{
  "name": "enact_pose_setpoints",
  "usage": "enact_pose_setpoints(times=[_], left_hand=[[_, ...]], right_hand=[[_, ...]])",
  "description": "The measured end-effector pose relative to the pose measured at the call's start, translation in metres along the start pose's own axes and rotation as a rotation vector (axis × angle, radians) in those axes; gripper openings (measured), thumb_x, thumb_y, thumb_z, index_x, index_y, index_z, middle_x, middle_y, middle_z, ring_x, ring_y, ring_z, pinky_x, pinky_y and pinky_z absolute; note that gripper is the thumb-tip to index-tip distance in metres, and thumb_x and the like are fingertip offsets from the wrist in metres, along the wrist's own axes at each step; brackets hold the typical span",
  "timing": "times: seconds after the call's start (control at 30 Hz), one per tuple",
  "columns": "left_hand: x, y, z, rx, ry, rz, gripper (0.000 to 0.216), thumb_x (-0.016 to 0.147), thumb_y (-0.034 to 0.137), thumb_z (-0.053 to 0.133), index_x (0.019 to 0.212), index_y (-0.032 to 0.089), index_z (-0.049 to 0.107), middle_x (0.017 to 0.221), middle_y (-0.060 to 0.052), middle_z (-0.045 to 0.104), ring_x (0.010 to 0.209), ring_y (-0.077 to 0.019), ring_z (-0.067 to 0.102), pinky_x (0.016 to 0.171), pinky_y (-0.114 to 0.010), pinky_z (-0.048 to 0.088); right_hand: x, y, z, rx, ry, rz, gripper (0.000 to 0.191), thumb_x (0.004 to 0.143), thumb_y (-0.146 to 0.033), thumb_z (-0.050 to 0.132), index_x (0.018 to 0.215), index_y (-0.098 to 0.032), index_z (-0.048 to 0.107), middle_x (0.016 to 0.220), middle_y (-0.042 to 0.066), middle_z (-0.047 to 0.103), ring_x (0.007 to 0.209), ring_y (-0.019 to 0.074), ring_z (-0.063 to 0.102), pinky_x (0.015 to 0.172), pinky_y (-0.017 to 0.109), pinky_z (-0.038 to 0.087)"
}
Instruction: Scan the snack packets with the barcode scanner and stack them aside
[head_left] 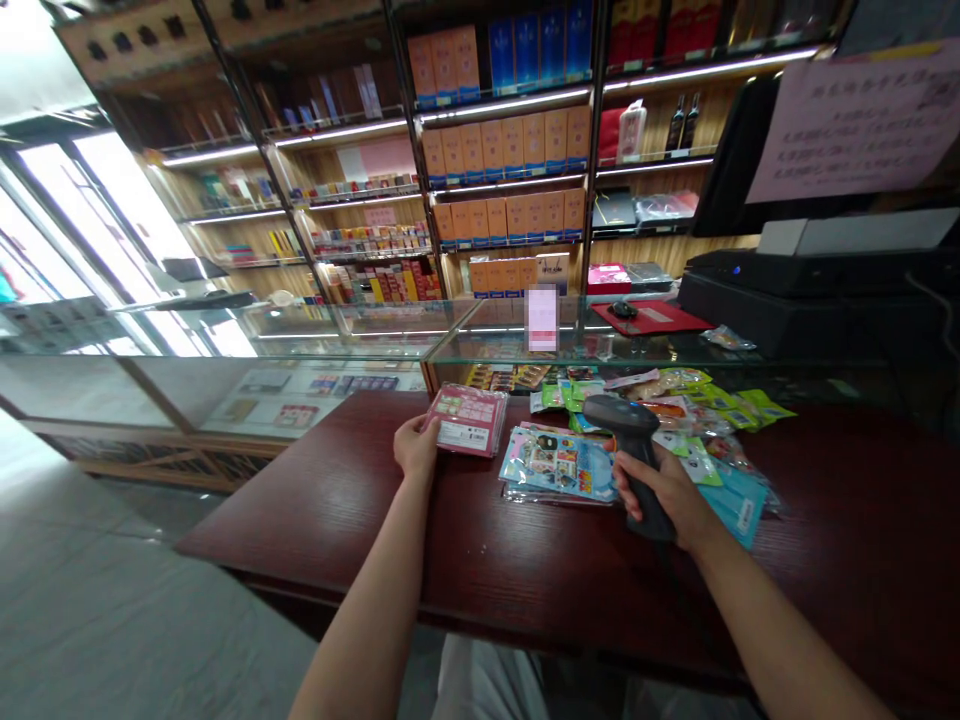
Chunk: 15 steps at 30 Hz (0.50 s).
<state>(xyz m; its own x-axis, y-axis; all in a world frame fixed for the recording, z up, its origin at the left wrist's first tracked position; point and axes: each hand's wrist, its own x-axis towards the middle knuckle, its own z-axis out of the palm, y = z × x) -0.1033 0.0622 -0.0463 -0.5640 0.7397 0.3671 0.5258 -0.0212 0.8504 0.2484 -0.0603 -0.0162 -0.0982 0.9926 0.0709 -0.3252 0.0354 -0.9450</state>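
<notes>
My left hand [416, 447] grips the near-left corner of a pink packet [469, 420] that shows a barcode label and rests on the dark red wooden counter [360, 510]. My right hand [660, 492] is wrapped round the handle of a black barcode scanner [634, 440], whose head points away from me, over a flat blue packet with cartoon pictures [555, 463]. Behind the scanner lies a heap of several small green, yellow and blue packets [697, 410].
A glass display case [480, 345] runs along the counter's far edge. A black printer or till [817, 280] with a pink notice above it stands at the right. Shelves of orange and blue boxes [510, 150] fill the back wall. The floor [112, 580] drops away left.
</notes>
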Motion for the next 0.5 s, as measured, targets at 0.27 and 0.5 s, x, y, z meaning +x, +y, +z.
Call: enact_pose_setpoints(times=[0.27, 0.5], left_hand=[[-0.006, 0.007, 0.002, 0.397, 0.021, -0.043, 0.042, 0.072, 0.046, 0.062, 0.1, 0.018, 0.075, 0.097, -0.017, 0.07, 0.095, -0.0346, 0.061, 0.085, -0.044, 0.045], [-0.014, 0.011, 0.001, 0.435, 0.049, 0.012, 0.045, 0.078, 0.046, 0.059, 0.109, 0.016, 0.07, 0.106, -0.019, 0.063, 0.104, -0.0358, 0.053, 0.088, -0.047, 0.042]], right_hand=[[-0.001, 0.001, 0.002, -0.014, 0.01, 0.021, 0.031, 0.075, -0.04, 0.077, 0.091, -0.02, 0.059, 0.058, -0.005, 0.058, 0.038, 0.0081, 0.049, 0.031, 0.017, 0.041], [0.001, 0.002, 0.0, 0.0, 0.02, 0.011, 0.032, 0.075, -0.041, 0.077, 0.092, -0.02, 0.06, 0.057, -0.006, 0.058, 0.037, 0.0074, 0.048, 0.031, 0.017, 0.041]])
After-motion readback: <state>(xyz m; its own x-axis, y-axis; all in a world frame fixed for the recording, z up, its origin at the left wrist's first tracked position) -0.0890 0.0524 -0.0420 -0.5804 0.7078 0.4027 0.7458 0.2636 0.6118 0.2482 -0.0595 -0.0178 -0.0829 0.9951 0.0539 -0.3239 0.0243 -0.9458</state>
